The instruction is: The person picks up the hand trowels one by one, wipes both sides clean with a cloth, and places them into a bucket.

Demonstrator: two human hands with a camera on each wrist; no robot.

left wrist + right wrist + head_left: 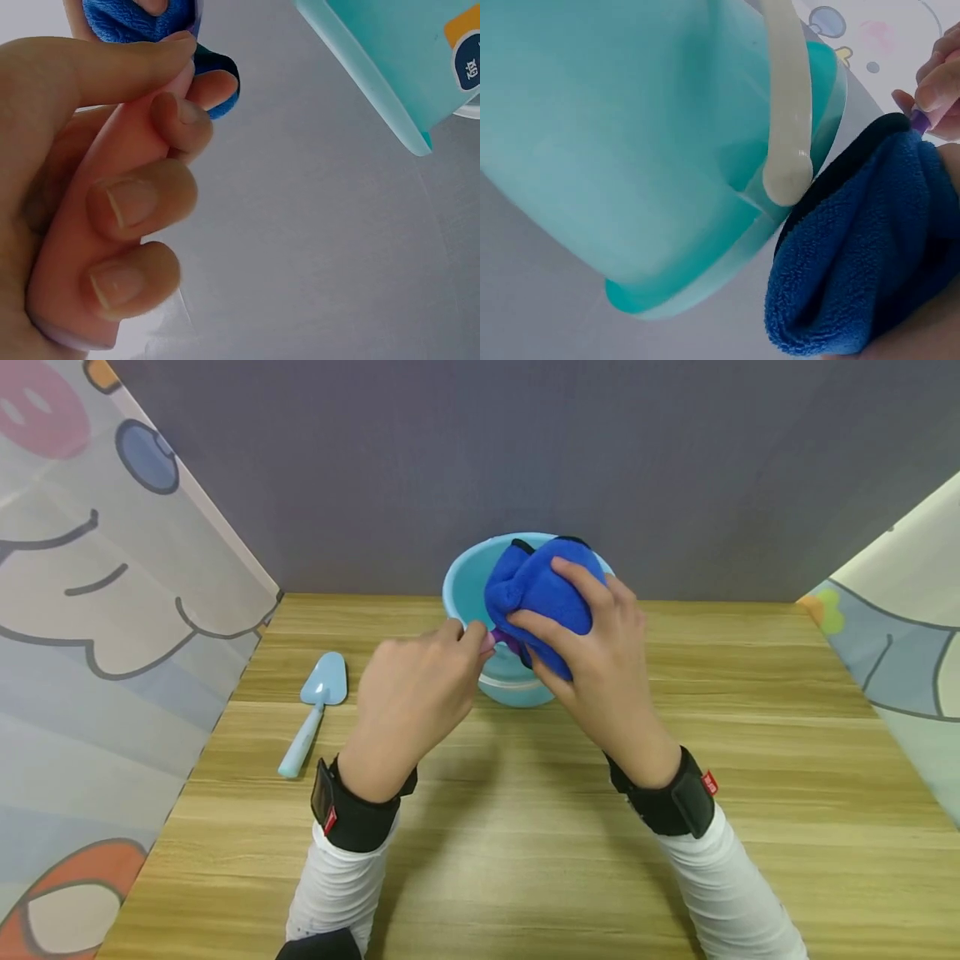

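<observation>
My left hand (416, 693) grips the pink handle (67, 281) of a tool, fingers curled round it and thumb along the top. A purple neck (504, 638) runs from the handle into a blue cloth (546, 589) with black edging. My right hand (611, 668) holds that cloth bunched around the tool's far end, thumb and fingers spread over it. The tool's head is hidden in the cloth, so I cannot tell its kind. Both hands are over the near side of a light-blue bucket (467, 581); in the right wrist view the cloth overlaps its rim.
A light-blue toy trowel (324, 681) lies on the wooden table (495, 860), left of the bucket. The bucket has a white carrying handle (789, 97). A grey wall (375, 468) rises behind the table, with cartoon-printed sheets (90, 610) on both sides.
</observation>
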